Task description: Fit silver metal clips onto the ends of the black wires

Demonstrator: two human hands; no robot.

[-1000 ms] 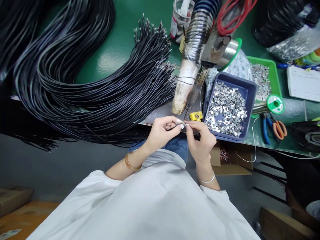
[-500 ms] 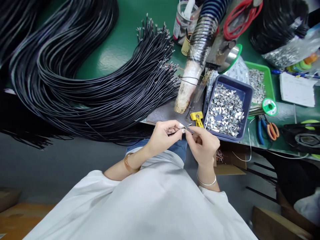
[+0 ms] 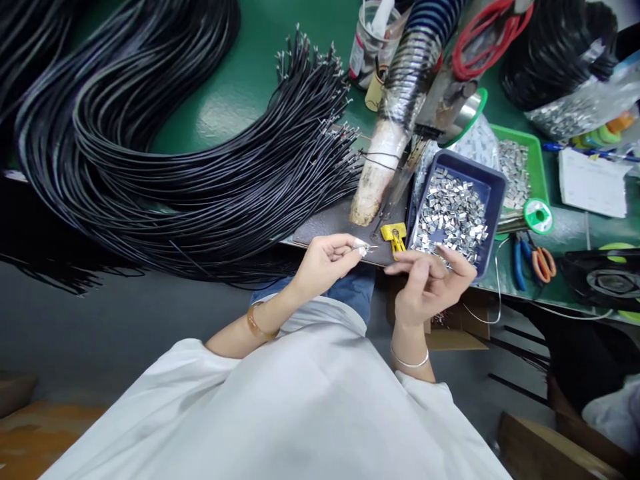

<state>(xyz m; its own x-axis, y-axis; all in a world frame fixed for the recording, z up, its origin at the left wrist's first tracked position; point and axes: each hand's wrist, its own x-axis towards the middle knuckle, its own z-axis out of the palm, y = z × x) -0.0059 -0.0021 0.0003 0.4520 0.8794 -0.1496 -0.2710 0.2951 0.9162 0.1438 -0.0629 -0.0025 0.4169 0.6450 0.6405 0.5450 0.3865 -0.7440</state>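
Wire end (image 3: 371,248) stayed pinched in the left hand (image 3: 333,259) at the near edge of the worktop (image 3: 220,120). Right hand (image 3: 431,283) had just come off it, rightward, fingers spread, beside the navy tray (image 3: 493,183); the left held it alone.

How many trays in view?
2: navy tray by the right hand; green tray beyond the navy one, further right. Another may be hidden.
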